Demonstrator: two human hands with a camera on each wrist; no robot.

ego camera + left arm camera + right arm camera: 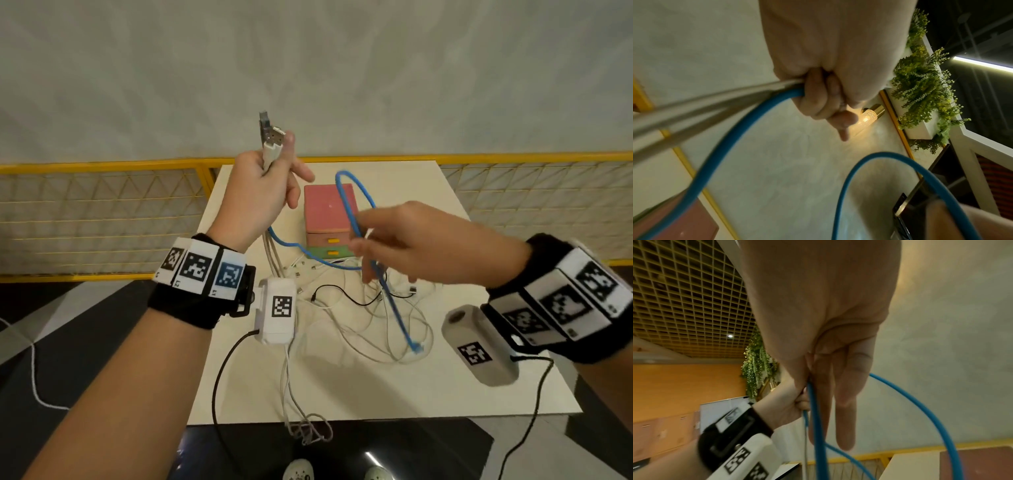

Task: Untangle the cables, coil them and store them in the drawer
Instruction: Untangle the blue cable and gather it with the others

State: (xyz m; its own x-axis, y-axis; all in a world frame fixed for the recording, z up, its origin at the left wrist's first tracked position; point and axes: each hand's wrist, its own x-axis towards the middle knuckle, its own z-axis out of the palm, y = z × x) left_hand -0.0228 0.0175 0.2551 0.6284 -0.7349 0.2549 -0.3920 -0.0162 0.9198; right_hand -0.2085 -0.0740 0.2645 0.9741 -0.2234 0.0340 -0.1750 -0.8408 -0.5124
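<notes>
My left hand (274,168) is raised above the table's far left and grips a bundle of grey cables (705,104) together with one end of the blue cable (748,112). Their USB plugs (270,137) stick up past the thumb. From that fist the blue cable (352,205) loops up over the pink drawer unit (325,209). My right hand (359,241) pinches it in front of the unit; the other fingers (851,394) are stretched out. Its free end (416,347) hangs down to the table. Both drawers, the pink (332,241) and the green (332,253), are closed.
A tangle of thin white and black cables (359,305) lies on the cream table (479,383) in front of the drawer unit. Grey cable ends (308,428) dangle over the near edge. A yellow mesh railing (102,205) runs behind the table.
</notes>
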